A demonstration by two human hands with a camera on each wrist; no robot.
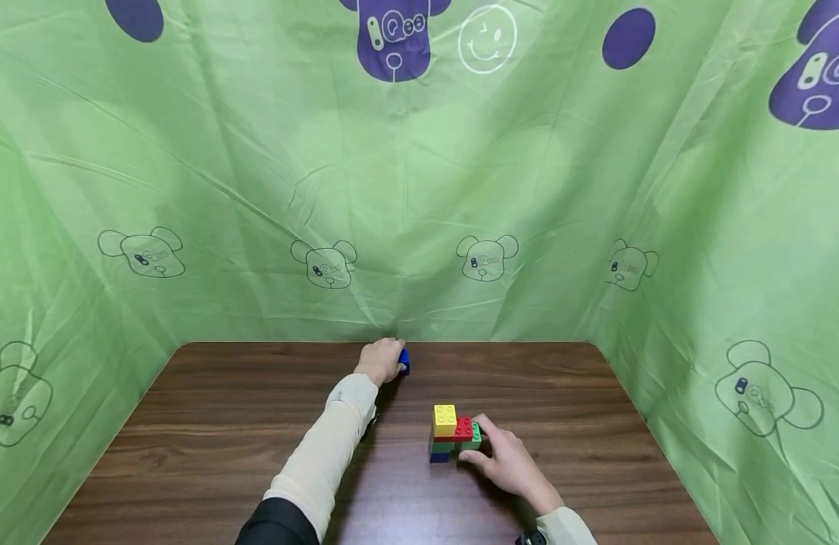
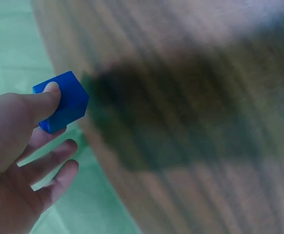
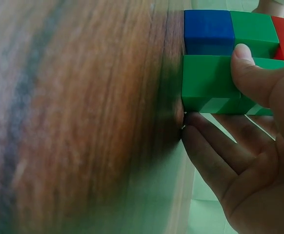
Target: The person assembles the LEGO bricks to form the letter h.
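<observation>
My left hand [image 1: 381, 361] is at the far edge of the table. It pinches a blue toy brick [image 2: 72, 102] between thumb and index finger, the other fingers spread loosely. Nearer me stands a small build of toy bricks: a dark blue brick [image 3: 209, 31] at the bottom, a green brick [image 3: 254, 31] on it, then a red brick [image 1: 464, 428] across, and a yellow brick [image 1: 444, 419] on top at the left. On the build's right side, my right hand [image 1: 511, 460] grips a green brick [image 3: 208, 78], thumb on one face and fingers along another.
The brown wooden table [image 1: 256, 409] ends at a green printed cloth [image 1: 406, 303], which hangs behind it and along both sides. The blue brick is close to that back cloth. A dark watch or band [image 1: 531, 537] shows at my right wrist.
</observation>
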